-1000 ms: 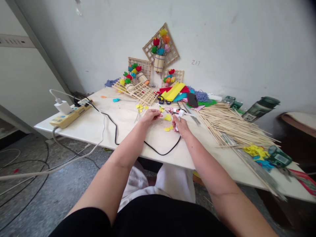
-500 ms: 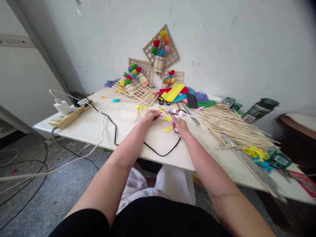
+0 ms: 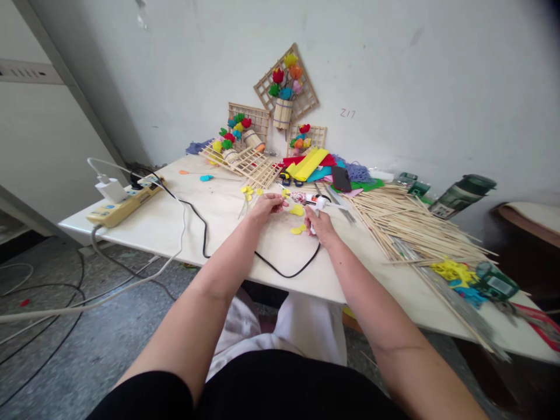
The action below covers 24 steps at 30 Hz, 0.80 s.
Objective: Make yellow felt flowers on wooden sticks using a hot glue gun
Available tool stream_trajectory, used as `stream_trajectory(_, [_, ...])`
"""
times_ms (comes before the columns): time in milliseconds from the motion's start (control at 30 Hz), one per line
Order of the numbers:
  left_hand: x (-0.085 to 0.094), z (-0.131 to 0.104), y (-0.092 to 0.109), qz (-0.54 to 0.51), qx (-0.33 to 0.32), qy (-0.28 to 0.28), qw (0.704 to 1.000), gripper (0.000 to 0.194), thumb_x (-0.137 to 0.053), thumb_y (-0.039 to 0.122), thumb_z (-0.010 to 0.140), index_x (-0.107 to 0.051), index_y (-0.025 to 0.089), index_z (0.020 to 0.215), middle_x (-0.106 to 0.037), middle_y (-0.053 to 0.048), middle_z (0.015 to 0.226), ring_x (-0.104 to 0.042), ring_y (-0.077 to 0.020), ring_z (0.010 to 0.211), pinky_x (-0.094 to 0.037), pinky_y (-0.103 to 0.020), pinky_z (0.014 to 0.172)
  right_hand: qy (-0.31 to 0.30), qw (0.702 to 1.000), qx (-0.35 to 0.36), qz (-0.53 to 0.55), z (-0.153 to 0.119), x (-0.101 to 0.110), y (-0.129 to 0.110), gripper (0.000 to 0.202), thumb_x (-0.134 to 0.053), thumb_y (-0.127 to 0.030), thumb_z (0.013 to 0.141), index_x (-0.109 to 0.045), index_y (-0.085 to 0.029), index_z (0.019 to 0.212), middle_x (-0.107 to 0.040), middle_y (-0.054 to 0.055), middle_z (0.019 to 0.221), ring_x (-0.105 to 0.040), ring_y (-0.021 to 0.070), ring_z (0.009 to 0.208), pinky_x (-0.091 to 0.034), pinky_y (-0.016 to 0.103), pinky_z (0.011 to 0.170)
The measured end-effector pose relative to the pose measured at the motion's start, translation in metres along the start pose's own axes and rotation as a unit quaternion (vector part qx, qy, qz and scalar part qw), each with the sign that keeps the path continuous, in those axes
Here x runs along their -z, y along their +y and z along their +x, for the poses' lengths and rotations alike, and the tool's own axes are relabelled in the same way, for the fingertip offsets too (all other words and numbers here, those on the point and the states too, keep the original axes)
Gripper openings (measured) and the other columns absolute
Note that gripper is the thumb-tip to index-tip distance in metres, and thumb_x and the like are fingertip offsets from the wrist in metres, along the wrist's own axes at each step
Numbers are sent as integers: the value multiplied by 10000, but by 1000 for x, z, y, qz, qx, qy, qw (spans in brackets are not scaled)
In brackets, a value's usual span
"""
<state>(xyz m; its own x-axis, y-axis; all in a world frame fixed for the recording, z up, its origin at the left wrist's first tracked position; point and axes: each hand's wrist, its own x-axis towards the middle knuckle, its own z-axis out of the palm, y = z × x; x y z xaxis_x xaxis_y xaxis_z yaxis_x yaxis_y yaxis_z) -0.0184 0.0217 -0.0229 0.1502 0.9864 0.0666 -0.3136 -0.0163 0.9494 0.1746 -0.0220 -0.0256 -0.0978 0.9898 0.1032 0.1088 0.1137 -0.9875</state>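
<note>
My right hand (image 3: 318,224) is wrapped round the handle of a white glue gun (image 3: 317,202), whose patterned front part points left. Facing it, my left hand (image 3: 269,207) has its fingers pinched together; a thin stem seems to run up from them to a small yellow piece (image 3: 286,192) by the gun's nozzle, but what the fingertips grip is too small to make out. Yellow petal pieces (image 3: 297,209) lie on the white table (image 3: 227,227) between my hands. Beyond my left hand rest more yellow pieces (image 3: 247,191) with thin wires.
Flower lattices (image 3: 251,166) stand and lie at the back. Coloured paper (image 3: 311,164), a phone (image 3: 340,179) and many wooden sticks (image 3: 406,224) spread to the right. A black cord (image 3: 286,275) loops near the front edge; a power strip (image 3: 126,205) sits left.
</note>
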Motion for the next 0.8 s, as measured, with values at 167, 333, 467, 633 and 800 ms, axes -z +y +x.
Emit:
stream_trajectory(167, [6,2,3,-26,-27,48,998,187,-743,230,677,-605,117,734,-674,-27,645,-513,-44,466,-379,-171,479,6,1000,0,-5,0,1,1,539,-596,-721,674,-499,-191,655,-501,-47,484,-437,71,327,-300,200,313])
stream_trajectory(333, [12,3,13,-86,-66,131,985,231,-750,251,660,-561,131,716,-663,-5,632,-512,-34,453,-373,-155,459,32,997,36,-62,3,0,1,509,-564,-702,715,-536,-193,719,-482,-58,476,-424,81,348,-336,215,365])
stream_trajectory(467, [16,3,23,-135,-88,158,974,185,-717,206,673,-551,138,717,-641,14,609,-492,-23,435,-297,-133,395,50,957,80,-275,-1,-7,-6,360,-590,-563,791,-609,-203,803,-591,-2,578,-575,161,545,-408,248,511])
stream_trajectory(633, [14,-1,35,-166,-94,172,966,105,-664,149,704,-561,134,719,-608,24,581,-455,-16,420,-248,-132,357,-38,828,136,-542,-15,-25,-18,341,-467,-440,912,-610,-201,1110,-685,111,1078,-633,257,961,-445,315,754])
stream_trajectory(800, [9,-4,37,-166,-93,148,970,107,-668,141,700,-561,133,701,-609,17,577,-455,-18,417,-256,-132,363,-80,766,148,-621,-25,-40,-20,383,-415,-395,937,-587,-129,1153,-641,175,1147,-574,291,1078,-442,366,834])
